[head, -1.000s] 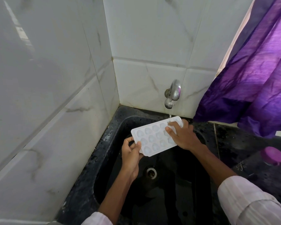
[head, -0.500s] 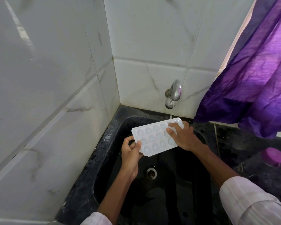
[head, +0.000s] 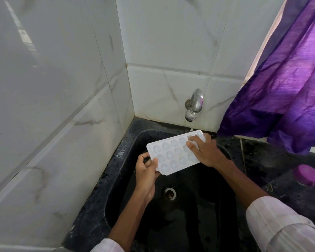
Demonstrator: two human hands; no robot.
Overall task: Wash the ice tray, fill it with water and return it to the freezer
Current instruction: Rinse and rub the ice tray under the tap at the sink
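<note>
over sink (head: 116,157), left hand (head: 146,172) pinches ice tray (head: 173,155) corner, right hand (head: 207,151) curls fingers (head: 191,145) onto far cells

The white plastic ice tray (head: 173,155), its three rows of rounded cavities facing up, is held in the air over the black sink (head: 96,206), angled so its far right corner sits just beneath the tap (head: 195,104) and its thin trickle.
</note>
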